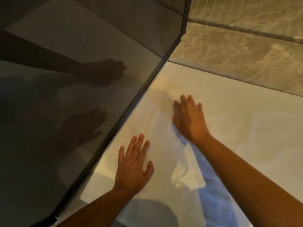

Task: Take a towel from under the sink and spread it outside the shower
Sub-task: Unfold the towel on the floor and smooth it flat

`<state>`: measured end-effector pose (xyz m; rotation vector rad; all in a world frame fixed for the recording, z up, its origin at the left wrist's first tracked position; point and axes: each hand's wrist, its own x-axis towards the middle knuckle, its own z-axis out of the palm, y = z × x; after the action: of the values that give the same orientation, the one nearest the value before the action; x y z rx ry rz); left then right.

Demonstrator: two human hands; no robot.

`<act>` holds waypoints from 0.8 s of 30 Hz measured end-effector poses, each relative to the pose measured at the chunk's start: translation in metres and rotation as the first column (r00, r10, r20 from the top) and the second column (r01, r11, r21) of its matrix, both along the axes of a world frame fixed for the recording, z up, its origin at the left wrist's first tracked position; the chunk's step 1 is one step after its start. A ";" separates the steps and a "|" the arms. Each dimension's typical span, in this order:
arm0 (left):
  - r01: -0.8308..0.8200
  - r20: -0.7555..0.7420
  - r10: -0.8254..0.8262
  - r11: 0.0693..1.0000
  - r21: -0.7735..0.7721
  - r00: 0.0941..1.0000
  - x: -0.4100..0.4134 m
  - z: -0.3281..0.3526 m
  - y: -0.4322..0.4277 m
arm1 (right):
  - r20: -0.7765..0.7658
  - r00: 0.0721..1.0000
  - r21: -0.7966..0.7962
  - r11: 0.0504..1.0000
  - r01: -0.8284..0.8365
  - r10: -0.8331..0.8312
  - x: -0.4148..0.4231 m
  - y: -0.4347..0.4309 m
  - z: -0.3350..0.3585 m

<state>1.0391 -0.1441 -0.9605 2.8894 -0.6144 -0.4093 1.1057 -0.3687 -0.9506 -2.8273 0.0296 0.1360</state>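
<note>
A white towel (237,128) lies spread flat on the floor, its long edge running along the dark bottom frame of the glass shower wall (134,102). My left hand (133,166) rests palm down on the towel near the shower frame, fingers apart. Farther along, my right hand (188,118) presses flat on the towel, slightly blurred, fingers spread. A low fold or crease shows in the towel between and below the two hands.
The tinted shower glass (65,95) fills the left half and reflects both arms. Beige stone-pattern floor tiles (246,51) with a dark grout line lie beyond the towel's far edge. A dark shadow falls on the towel at the bottom centre.
</note>
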 end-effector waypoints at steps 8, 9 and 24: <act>0.001 0.009 -0.002 0.999 0.037 1.000 -0.002 0.002 -0.003 | -0.063 0.985 -0.040 0.986 -0.163 0.160 -0.076 -0.023 -0.003; 0.001 0.009 -0.001 0.999 0.045 1.000 -0.002 0.002 -0.003 | -0.097 0.994 -0.042 0.997 -0.061 0.057 -0.080 -0.043 -0.001; -0.011 0.018 0.010 0.999 0.045 1.000 -0.007 0.010 -0.015 | -0.363 0.926 -0.239 0.971 0.019 -0.108 -0.279 -0.191 0.065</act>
<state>1.0320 -0.1592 -0.9508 2.9408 -0.6006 -0.4012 0.8267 -0.5596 -0.8857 -2.9805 0.2377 0.6994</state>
